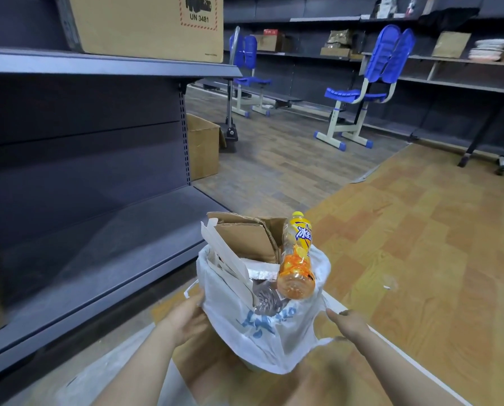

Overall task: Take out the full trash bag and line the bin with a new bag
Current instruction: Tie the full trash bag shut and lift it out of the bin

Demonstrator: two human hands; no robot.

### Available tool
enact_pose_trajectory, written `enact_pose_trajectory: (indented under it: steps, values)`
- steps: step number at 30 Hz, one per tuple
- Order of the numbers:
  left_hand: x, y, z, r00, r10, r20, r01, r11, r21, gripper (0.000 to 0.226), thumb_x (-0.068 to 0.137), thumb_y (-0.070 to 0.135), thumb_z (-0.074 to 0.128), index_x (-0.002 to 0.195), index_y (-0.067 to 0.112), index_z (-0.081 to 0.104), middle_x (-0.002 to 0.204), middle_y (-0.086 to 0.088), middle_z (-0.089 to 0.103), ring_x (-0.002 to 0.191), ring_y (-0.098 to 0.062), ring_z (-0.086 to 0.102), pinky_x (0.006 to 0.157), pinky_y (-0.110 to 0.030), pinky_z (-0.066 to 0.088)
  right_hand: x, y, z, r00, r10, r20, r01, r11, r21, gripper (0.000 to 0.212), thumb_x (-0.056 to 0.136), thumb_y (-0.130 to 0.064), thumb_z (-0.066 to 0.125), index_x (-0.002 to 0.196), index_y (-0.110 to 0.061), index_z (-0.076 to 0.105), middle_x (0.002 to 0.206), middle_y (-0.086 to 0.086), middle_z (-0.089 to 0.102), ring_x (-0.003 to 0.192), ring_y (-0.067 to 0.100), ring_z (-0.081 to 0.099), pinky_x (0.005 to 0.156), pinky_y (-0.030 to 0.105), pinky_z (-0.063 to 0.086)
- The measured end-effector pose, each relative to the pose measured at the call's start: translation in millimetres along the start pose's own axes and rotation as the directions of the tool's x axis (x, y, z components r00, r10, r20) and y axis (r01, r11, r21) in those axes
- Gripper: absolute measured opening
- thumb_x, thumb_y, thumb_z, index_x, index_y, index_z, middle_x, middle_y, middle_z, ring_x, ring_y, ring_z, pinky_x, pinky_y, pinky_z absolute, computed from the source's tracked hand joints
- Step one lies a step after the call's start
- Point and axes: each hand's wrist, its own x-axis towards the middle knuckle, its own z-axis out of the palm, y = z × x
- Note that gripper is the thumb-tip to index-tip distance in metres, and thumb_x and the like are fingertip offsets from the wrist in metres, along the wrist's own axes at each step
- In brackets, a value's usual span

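The left hand point(186, 316) is pressed against the left side of the trash bag point(262, 326), fingers curled on the plastic; whether it pinches the film or only steadies it cannot be told. The right hand point(346, 319) is closed around the bag's stretched right handle loop.

The bag stands low in front of the person, above the wooden floor point(420, 244) and beside a dark shelf point(98, 230). The bin under it is largely hidden.

Handling:
- The film is thin, soft and slippery; it will probably tear if pulled against hard edges.
- Folded cardboard point(245, 238) and an orange drink bottle point(297, 259) stick out above the rim, so the load is likely top-heavy and loose.
- Take hold by both handle loops, not the side wall, and lift straight up.
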Motion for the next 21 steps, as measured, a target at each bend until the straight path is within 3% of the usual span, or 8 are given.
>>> enact_pose_trajectory:
  steps: [2, 4, 7, 10, 13, 17, 20, 21]
  values:
    - [1.5, 0.9, 4.8, 1.000, 0.006, -0.018, -0.008, 0.987, -0.161, 0.019, 0.093, 0.018, 0.056, 0.108, 0.007, 0.055, 0.091, -0.008, 0.062, 0.081, -0.020, 0.060, 0.080, -0.035, 0.050, -3.3, 0.1, 3.7, 0.999, 0.013, -0.037, -0.019, 0.982, -0.189, 0.042, 0.084, -0.050, 0.057, 0.058, -0.017, 0.046, 0.077, 0.004, 0.053, 0.091, 0.026, 0.052, 0.082, 0.030, 0.045]
    - [2.2, 4.4, 4.8, 0.999, 0.019, -0.044, -0.028, 0.972, -0.234, 0.029, 0.092, 0.007, 0.056, 0.120, 0.000, 0.054, 0.088, -0.010, 0.062, 0.078, -0.019, 0.059, 0.071, -0.031, 0.055, -8.8, -4.1, 4.0, 0.993, 0.016, -0.114, -0.047, 0.961, -0.273, 0.033, 0.084, -0.049, 0.053, 0.072, -0.019, 0.057, 0.096, 0.007, 0.060, 0.112, 0.027, 0.049, 0.086, 0.032, 0.040]
    - [0.6, 7.9, 2.1, 0.996, 0.023, -0.086, -0.042, 0.973, -0.228, 0.035, 0.091, 0.000, 0.055, 0.125, -0.008, 0.051, 0.082, -0.010, 0.061, 0.073, -0.018, 0.057, 0.052, -0.025, 0.055, -17.3, -26.5, -3.4, 0.955, -0.058, -0.290, 0.033, 0.995, -0.089, 0.044, 0.086, -0.054, 0.041, 0.094, -0.016, 0.063, 0.117, 0.017, 0.058, 0.121, 0.033, 0.043, 0.100, 0.041, 0.037]
    - [-5.2, 10.2, 0.8, 0.994, 0.055, -0.089, -0.072, 0.977, -0.200, 0.042, 0.091, -0.002, 0.055, 0.132, -0.006, 0.046, 0.081, -0.009, 0.060, 0.071, -0.017, 0.056, 0.040, -0.019, 0.052, -42.5, -85.1, -23.5, 0.850, -0.225, -0.477, 0.348, 0.919, 0.187, 0.063, 0.086, -0.063, 0.041, 0.114, -0.009, 0.060, 0.121, 0.016, 0.061, 0.119, 0.033, 0.051, 0.100, 0.043, 0.041]
    - [-8.6, 11.5, 2.5, 0.993, 0.072, -0.090, -0.089, 0.973, -0.212, 0.045, 0.091, -0.002, 0.055, 0.134, -0.001, 0.044, 0.080, -0.007, 0.060, 0.071, -0.016, 0.055, 0.053, -0.025, 0.052, -77.2, -140.6, -31.7, 0.853, -0.418, -0.312, 0.454, 0.890, 0.050, 0.073, 0.083, -0.065, 0.049, 0.126, -0.006, 0.050, 0.126, 0.011, 0.059, 0.117, 0.031, 0.054, 0.092, 0.037, 0.041]
    - [-16.0, 12.9, 2.3, 0.990, 0.077, -0.119, -0.099, 0.976, -0.192, 0.041, 0.088, -0.005, 0.058, 0.127, 0.001, 0.048, 0.081, -0.007, 0.060, 0.071, -0.017, 0.056, 0.049, -0.025, 0.052, -98.4, -152.3, -13.5, 0.932, -0.348, -0.104, 0.318, 0.920, -0.228, 0.071, 0.075, -0.060, 0.064, 0.113, -0.004, 0.047, 0.106, 0.007, 0.060, 0.106, 0.030, 0.058, 0.080, 0.033, 0.042]
    - [-17.0, 16.2, -3.6, 0.984, 0.112, -0.137, -0.136, 0.973, -0.186, 0.060, 0.085, -0.010, 0.058, 0.139, 0.005, 0.037, 0.086, -0.008, 0.061, 0.073, -0.018, 0.056, 0.059, -0.029, 0.045, -97.1, -148.1, -9.5, 0.944, -0.315, -0.097, 0.288, 0.931, -0.224, 0.037, 0.073, -0.046, 0.067, 0.072, -0.011, 0.053, 0.074, 0.001, 0.057, 0.079, 0.026, 0.057, 0.064, 0.028, 0.040]
    - [-18.1, 17.5, -5.2, 0.983, 0.120, -0.137, -0.144, 0.972, -0.183, 0.063, 0.085, -0.010, 0.058, 0.141, 0.006, 0.035, 0.087, -0.008, 0.062, 0.074, -0.018, 0.057, 0.060, -0.029, 0.045, -96.4, -149.2, -12.5, 0.940, -0.314, -0.132, 0.288, 0.939, -0.189, 0.033, 0.073, -0.043, 0.067, 0.071, -0.012, 0.056, 0.074, 0.003, 0.059, 0.078, 0.026, 0.057, 0.062, 0.027, 0.040]
